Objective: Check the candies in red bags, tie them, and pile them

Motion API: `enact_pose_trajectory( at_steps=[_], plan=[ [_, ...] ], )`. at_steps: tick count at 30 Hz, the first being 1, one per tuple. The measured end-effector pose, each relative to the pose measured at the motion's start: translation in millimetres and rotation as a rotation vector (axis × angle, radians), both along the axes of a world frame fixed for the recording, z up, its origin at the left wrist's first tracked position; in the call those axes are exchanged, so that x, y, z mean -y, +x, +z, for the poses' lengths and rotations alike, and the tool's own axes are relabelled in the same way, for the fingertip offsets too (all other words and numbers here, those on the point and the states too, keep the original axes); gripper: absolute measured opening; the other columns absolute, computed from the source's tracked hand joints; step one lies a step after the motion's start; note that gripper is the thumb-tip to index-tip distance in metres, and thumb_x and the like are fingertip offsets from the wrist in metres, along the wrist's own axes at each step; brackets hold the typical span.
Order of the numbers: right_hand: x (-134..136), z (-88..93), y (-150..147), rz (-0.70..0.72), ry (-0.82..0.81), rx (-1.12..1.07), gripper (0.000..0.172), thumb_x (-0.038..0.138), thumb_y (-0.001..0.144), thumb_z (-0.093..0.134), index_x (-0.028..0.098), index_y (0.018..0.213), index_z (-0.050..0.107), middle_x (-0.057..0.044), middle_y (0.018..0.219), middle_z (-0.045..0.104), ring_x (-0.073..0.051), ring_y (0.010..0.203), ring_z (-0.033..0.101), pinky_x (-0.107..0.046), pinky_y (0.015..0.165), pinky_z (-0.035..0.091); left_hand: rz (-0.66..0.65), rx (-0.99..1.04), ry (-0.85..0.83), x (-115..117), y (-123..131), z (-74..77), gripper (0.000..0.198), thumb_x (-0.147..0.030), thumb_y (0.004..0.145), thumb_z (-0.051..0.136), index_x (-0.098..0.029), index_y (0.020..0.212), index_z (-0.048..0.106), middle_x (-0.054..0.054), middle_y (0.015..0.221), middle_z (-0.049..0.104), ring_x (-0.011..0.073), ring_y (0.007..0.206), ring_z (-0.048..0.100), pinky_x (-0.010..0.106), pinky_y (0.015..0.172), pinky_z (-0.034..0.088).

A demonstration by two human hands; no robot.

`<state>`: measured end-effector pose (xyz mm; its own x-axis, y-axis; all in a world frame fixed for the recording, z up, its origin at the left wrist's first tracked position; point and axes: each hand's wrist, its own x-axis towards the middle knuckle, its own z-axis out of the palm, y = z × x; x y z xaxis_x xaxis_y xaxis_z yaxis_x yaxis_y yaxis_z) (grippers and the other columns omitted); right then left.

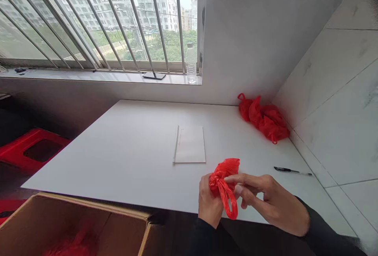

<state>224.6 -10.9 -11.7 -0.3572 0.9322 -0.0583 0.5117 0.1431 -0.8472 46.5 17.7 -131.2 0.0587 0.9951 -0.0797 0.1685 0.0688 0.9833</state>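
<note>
Near notebook (190, 145) and box (94, 203), left fingers (203, 187) gripping red bag (228, 166), right fingers (246, 179) parted against it

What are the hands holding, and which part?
A red plastic bag: the left hand grips its gathered part; the right hand seems to touch it.

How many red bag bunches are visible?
3: a held bunch in the left hand, a larger bunch far right on the table, a blurred bunch inside the cardboard box. More may be hidden there.

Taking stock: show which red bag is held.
The red bag in the left hand; the wall-side red bags and red plastic in the box lie unheld.
</note>
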Motion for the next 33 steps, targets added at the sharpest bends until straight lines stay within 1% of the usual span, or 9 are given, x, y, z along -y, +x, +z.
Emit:
enact_pose_trajectory(
  at_steps=[3,5,9,16,19,25,28,31,33],
  plan=[
    [-31,-25.9,3,-0.113,0.23,0.147,0.04,0.034,0.105,0.039,0.023,0.135,0.062,-0.007,0.102,0.075,-0.023,0.088,0.071,-0.04,0.082,0.059,-0.065,-0.037,0.052,0,-6,2.8,0.017,-0.033,0.081,0.069,-0.018,0.084,0.063,0.007,0.089,0.063,0.0222,0.08,0.06,0.034,0.071,0.047],
    [-48,-49.5,6,-0.03,0.37,0.243,0.043,0.026,0.101,0.042,0.021,0.141,0.056,-0.011,0.121,0.07,-0.026,0.11,0.067,-0.047,0.098,0.054,-0.102,-0.045,0.112,-2,-11,8.4,0.01,-0.028,0.083,0.065,-0.018,0.081,0.063,0.006,0.088,0.062,0.0206,0.079,0.059,0.034,0.072,0.047],
    [-58,-78.0,12,0.134,0.325,0.296,0.032,0.022,0.098,0.044,0.022,0.121,0.066,-0.01,0.113,0.073,-0.026,0.103,0.068,-0.05,0.101,0.049,-0.117,-0.061,0.218,-12,-29,15.3,0.007,-0.026,0.082,0.065,-0.019,0.081,0.066,0.005,0.09,0.063,0.0205,0.083,0.061,0.034,0.076,0.048],
    [-47,-65.9,24,-0.098,0.148,0.196,0.013,0.026,0.093,0.054,0.023,0.101,0.065,-0.006,0.101,0.07,-0.025,0.094,0.064,-0.042,0.087,0.051,0.07,-0.132,0.231,-17,-74,6.3,0.035,-0.012,0.076,0.06,-0.02,0.11,0.065,0.006,0.101,0.066,0.0229,0.093,0.062,0.041,0.087,0.049],
    [-42,-62.1,13,-0.006,0.119,0.144,0.038,0.037,0.088,0.068,0.022,0.122,0.059,-0.009,0.119,0.067,-0.028,0.112,0.06,-0.045,0.099,0.047,-0.016,-0.145,0.252,-11,-72,14.2,0.055,-0.015,0.076,0.069,-0.026,0.129,0.062,0.006,0.115,0.064,0.0239,0.108,0.06,0.042,0.096,0.048],
    [-42,-68.4,8,-0.135,0.069,0.101,0.028,0.049,0.099,0.053,0.023,0.095,0.063,-0.004,0.091,0.066,-0.022,0.085,0.061,-0.039,0.083,0.049,0.009,-0.184,0.219,-10,-77,16.7,0.006,-0.023,0.083,0.067,-0.021,0.088,0.067,0.004,0.093,0.067,0.0224,0.091,0.063,0.04,0.087,0.051],
    [-40,-73.2,19,-0.267,0.095,-0.005,0.023,0.046,0.099,0.053,0.024,0.097,0.057,-0.003,0.093,0.064,-0.022,0.091,0.061,-0.038,0.089,0.049,0.086,-0.186,0.197,-7,-84,16.0,0.012,-0.026,0.087,0.064,-0.02,0.097,0.065,0.006,0.096,0.068,0.0222,0.089,0.064,0.042,0.086,0.053],
    [-36,-70.5,20,-0.21,0.048,-0.115,0.026,0.047,0.096,0.06,0.025,0.108,0.055,-0.003,0.103,0.064,-0.022,0.101,0.061,-0.038,0.096,0.048,0.052,-0.183,0.226,-2,-78,24.9,0.037,-0.024,0.084,0.069,-0.025,0.12,0.063,0.006,0.12,0.067,0.0236,0.109,0.063,0.042,0.097,0.05],
    [-33,-66.4,15,-0.166,-0.006,-0.131,0.029,0.048,0.096,0.062,0.025,0.113,0.057,-0.003,0.104,0.065,-0.021,0.098,0.061,-0.036,0.092,0.048,0.016,-0.186,0.252,-1,-72,32.0,0.033,-0.023,0.083,0.07,-0.028,0.115,0.068,0.004,0.119,0.068,0.0238,0.114,0.061,0.039,0.099,0.049]
  ],
)
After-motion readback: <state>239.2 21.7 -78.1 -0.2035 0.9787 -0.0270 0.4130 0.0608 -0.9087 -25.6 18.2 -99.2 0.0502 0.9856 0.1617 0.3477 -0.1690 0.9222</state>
